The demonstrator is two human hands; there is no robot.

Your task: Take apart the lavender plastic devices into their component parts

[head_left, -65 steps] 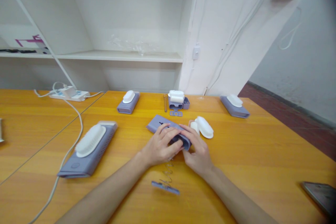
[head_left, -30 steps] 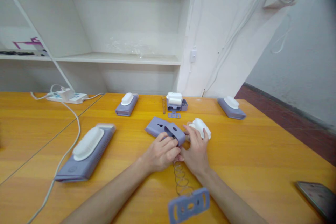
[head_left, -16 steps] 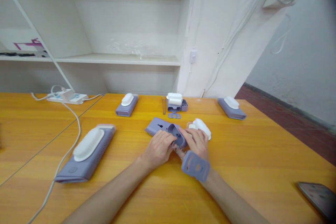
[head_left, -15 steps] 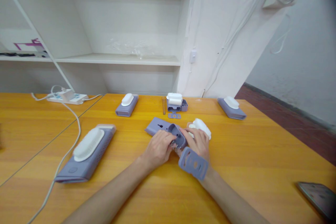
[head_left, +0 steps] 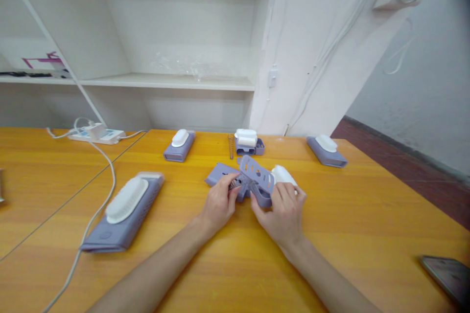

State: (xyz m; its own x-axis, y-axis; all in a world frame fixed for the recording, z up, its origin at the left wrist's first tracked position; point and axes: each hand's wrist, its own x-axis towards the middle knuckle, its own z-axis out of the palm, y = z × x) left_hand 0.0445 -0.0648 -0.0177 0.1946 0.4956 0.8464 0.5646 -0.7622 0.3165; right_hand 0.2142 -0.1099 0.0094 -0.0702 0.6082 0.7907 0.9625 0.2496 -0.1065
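My left hand (head_left: 219,201) is closed in a pinch on a small metal coil spring (head_left: 234,184), partly hidden by the fingers. My right hand (head_left: 284,212) grips a small purple plastic case (head_left: 263,197) low over the table. From that case a slotted purple plate (head_left: 257,173) stands up, tilted, on the side facing away from me. Just behind my left fingertips lies a flat purple housing (head_left: 219,172). A white plastic part (head_left: 282,174) rests beyond my right hand, partly covered by it.
Purple devices with white tops lie at left (head_left: 127,205), back left (head_left: 179,145) and back right (head_left: 326,149). At the back stand a loose spring (head_left: 231,146) and a purple-and-white set of parts (head_left: 246,141). A cable (head_left: 110,181) runs from a power strip (head_left: 108,135); a phone (head_left: 448,276) lies right.
The slotted plate has swung from hanging over my right wrist to the case's far side. My right hand has turned and shifted its hold. My left hand has drawn the spring clear of the case.
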